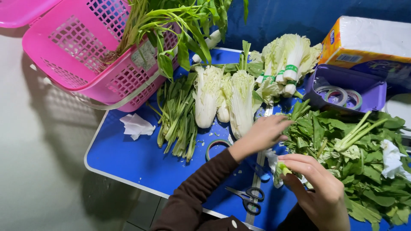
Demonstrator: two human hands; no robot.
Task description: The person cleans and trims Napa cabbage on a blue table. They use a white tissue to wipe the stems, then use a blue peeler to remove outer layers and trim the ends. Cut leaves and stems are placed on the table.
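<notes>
- The right hand (pixel 317 188) is pinching a small pale-green stalk (pixel 282 170) between fingers and thumb, its cut end poking out at the hand's 10 o'clock.
- The left hand (pixel 267 130) is reaching, fingers loosely narrowed, into the pile of leafy greens (pixel 351 171) lying at its 3 o'clock (whether it is gripping a leaf, I cannot tell).
- Scissors (pixel 249 199) are lying on the blue counter (pixel 128 158) at the right hand's 8 o'clock.
- Pale cabbages (pixel 239 100) are lying at the left hand's 11 o'clock.
</notes>
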